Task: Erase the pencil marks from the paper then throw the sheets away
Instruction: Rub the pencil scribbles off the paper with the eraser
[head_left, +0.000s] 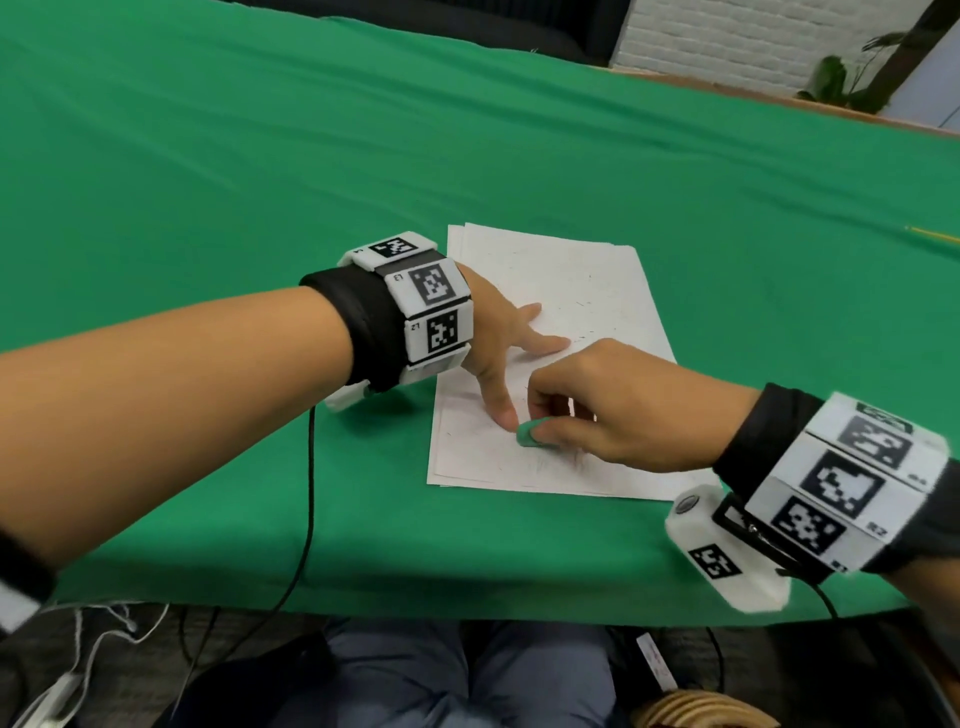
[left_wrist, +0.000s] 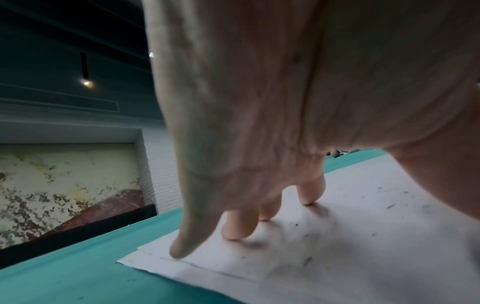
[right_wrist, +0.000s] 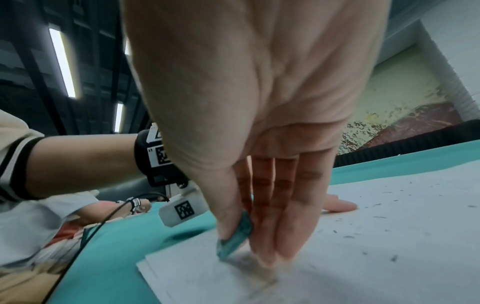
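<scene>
The green table cloth (head_left: 208, 156) is being cut off at every edge of the head view, and its far end is being lost in blur. A thin yellow stick (head_left: 930, 240) near the right edge is being cropped and cannot be identified. The stack of white sheets (head_left: 561, 291) is lying near the table's front edge, slightly fanned so that lower corners are showing; its near right corner is being covered by the right wrist. Faint grey pencil marks and dark crumbs are being seen scattered over the top sheet, though the marks are too pale to be read. The left hand (head_left: 498, 332) is being pressed flat on the sheets, fingers spread and straight. The right hand (head_left: 613, 410) is being curled around a small green eraser (head_left: 530, 434), pinched between thumb and fingers, its lower edge being held against the paper; most of the eraser is being hidden by the fingers.
</scene>
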